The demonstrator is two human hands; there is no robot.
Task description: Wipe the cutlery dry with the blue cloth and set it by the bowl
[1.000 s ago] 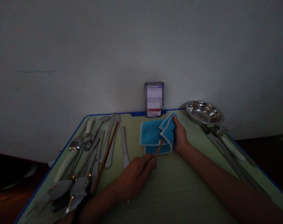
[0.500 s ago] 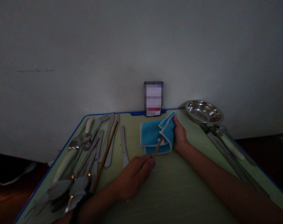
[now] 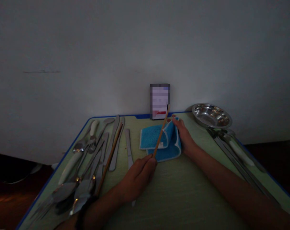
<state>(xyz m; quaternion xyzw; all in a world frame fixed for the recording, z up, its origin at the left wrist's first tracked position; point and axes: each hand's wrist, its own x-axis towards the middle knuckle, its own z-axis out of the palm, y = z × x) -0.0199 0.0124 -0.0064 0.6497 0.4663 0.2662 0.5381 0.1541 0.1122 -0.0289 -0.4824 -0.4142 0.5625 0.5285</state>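
My left hand [image 3: 142, 171] is closed round the lower part of a wooden chopstick [image 3: 161, 131], which points up and away across the front of a cloth. That blue cloth [image 3: 151, 135] has white edging and hangs folded from my right hand [image 3: 184, 135], whose fingers grip its upper right corner. Part of the right fingers is hidden behind the fabric. A table knife [image 3: 128, 143] lies just left of my left hand, partly covered by it. Another chopstick [image 3: 111, 153] rests among the knives further left.
Several spoons, forks and knives spread over the table's left side, among them a white-handled piece [image 3: 69, 167]. At the back right sits a steel bowl [image 3: 210, 115], with more cutlery [image 3: 238, 150] in front. A phone [image 3: 159, 99] leans against the wall [image 3: 87, 57].
The chopstick's upper end, tucked in the cloth before, now shows in full outside it. The cloth's folds have opened and shifted, and my right fingers have moved along its top corner.
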